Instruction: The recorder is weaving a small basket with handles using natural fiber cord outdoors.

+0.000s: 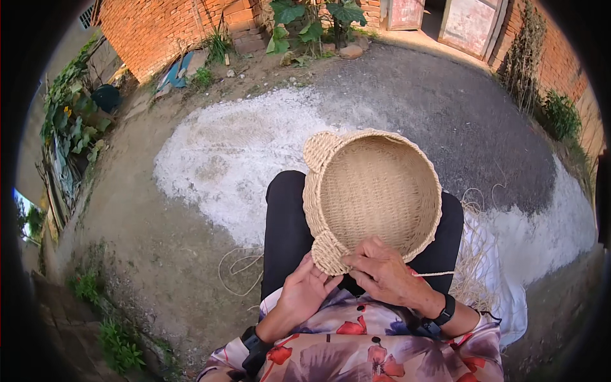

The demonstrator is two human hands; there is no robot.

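Note:
A round woven straw basket (375,191) rests tilted on my lap, its hollow facing up. Two small rounded ears stick out from its left side, a far ear (320,151) and a near ear (329,253). My left hand (307,290), palm up, holds the near ear from below and the left. With fingertips pinched at that ear's right edge, my right hand (385,270) lies over the basket's near rim. A straw cord (436,274) runs out to the right from beneath the right hand; its pinched part is hidden by the fingers.
Loose straw strands (474,261) lie on a white cloth (509,293) at my right. Another loop of cord (238,270) hangs by my left knee. Pale powdery material (235,153) covers ground ahead. Brick walls (165,32), plants (312,25) and a door (468,25) stand farther off.

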